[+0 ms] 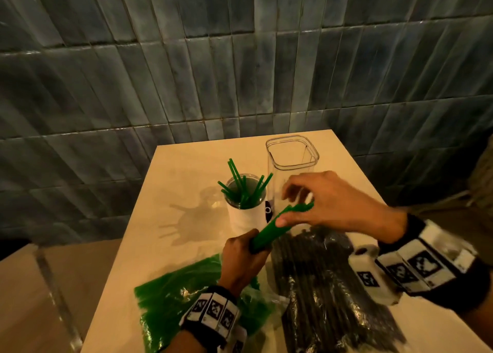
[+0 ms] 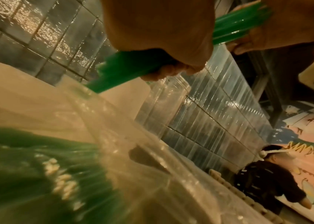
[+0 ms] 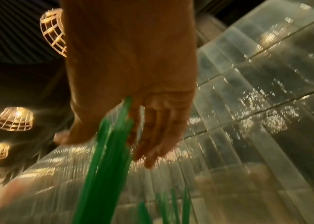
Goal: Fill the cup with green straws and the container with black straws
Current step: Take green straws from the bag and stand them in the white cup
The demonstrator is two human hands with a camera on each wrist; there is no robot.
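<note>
A white cup [image 1: 241,216] on the beige table [image 1: 170,192] holds several green straws [image 1: 246,187]. Behind it and to the right stands a tall clear container [image 1: 292,160] with nothing in it. My left hand [image 1: 244,256] grips the lower end of a bundle of green straws [image 1: 268,232] just in front of the cup. My right hand [image 1: 320,203] holds the bundle's upper end, thumb against its side and fingers curved over the tips. The left wrist view shows my left hand [image 2: 162,30] around the bundle [image 2: 125,68]. In the right wrist view the bundle [image 3: 104,166] runs up between the thumb and fingers of my right hand [image 3: 133,60].
An open plastic bag of green straws [image 1: 184,302] lies at the front left of the table, and a bag of black straws [image 1: 328,286] lies at the front right under my right forearm. A grey-green tiled wall [image 1: 240,59] rises behind the table. Another person [image 2: 263,181] stands far off.
</note>
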